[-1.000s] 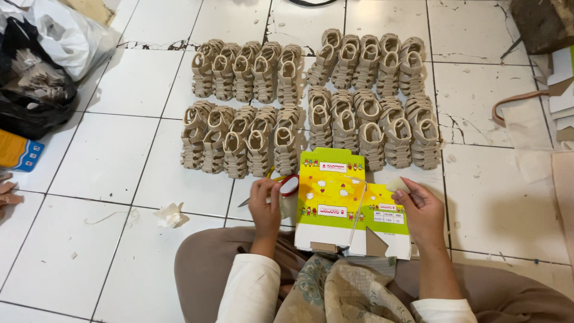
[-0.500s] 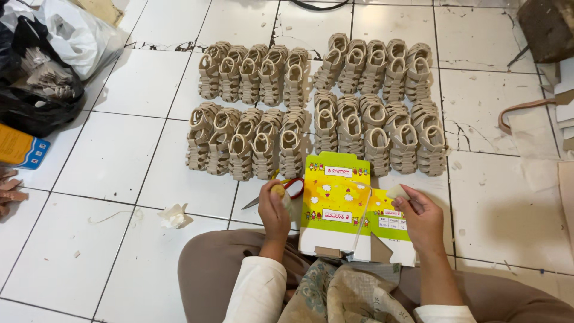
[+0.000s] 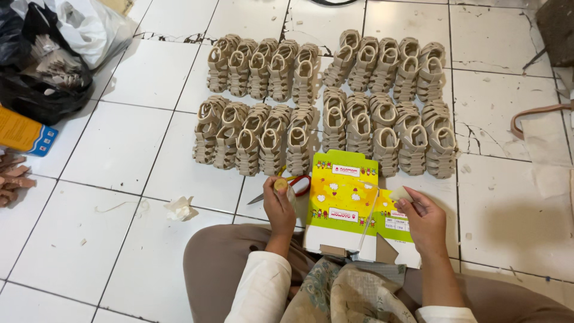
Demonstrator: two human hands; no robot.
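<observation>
— What is gripped at the left?
— A small roll of tape (image 3: pixel 280 184) is pinched in the left hand (image 3: pixel 280 209), just beside red-handled scissors (image 3: pixel 293 186) on the white tiled floor (image 3: pixel 119 155).

— And the yellow-green flattened cardboard box (image 3: pixel 341 203)?
— It is laid between both hands, over the lap. A pale tape end (image 3: pixel 399 195) is pinched by the right hand (image 3: pixel 426 222) at its right flap. Rows of beige sandals (image 3: pixel 323 101) are seen beyond.

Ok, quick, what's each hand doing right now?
Left hand: closed on a small yellow roll.
Right hand: pinching a pale strip over the yellow box.
</observation>
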